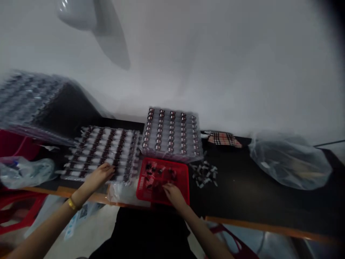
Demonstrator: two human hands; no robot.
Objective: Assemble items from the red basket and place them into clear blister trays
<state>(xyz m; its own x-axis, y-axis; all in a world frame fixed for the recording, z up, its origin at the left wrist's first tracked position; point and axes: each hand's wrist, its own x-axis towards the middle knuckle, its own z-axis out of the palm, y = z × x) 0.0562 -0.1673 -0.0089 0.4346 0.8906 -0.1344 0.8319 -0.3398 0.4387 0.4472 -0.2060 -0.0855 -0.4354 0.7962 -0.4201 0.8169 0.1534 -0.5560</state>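
My left hand (104,173) is at the front of a clear plastic tray (137,138) filled with rows of small white and dark tube-like pieces (118,135). Its fingers are bent together at one of the rows, and what they grip is hidden. Inside a shallow red plastic basket (184,180), my right hand (172,192) has its fingertips drawn together low over the bottom. Small dark and reddish parts (151,176) lie in the basket, left of and beyond that hand. Whatever the right fingertips hold is too small and blurred to name.
Behind the basket stands a stack of clear trays (172,133) with rows of small parts. Loose small grey pieces (205,174) lie to its right, near a plaid pouch (223,139). A clear plastic bag (291,162) sits far right; a taller tray stack (29,100) stands left.
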